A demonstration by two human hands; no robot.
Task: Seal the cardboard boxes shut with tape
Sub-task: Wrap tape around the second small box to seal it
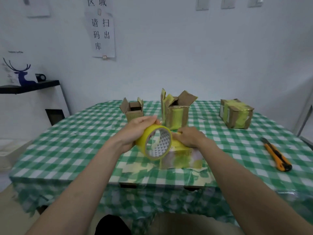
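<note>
My left hand [135, 131] grips a roll of yellow tape [155, 142] just above the table, its open core facing me. Under and right of the roll lies a low box [182, 157] covered in yellow tape. My right hand [188, 137] rests on top of this box, fingers bent down at the spot where the tape leaves the roll. Behind stand two cardboard boxes with flaps up: a small one [133, 110] and a taller taped one [176, 114]. A closed, taped box [236, 113] sits at the far right.
An orange and black utility knife [277, 154] lies on the right of the green checked tablecloth [67, 141]. A black shelf with a blue deer figure [22, 77] stands at the left wall. Paper notices hang on the wall behind.
</note>
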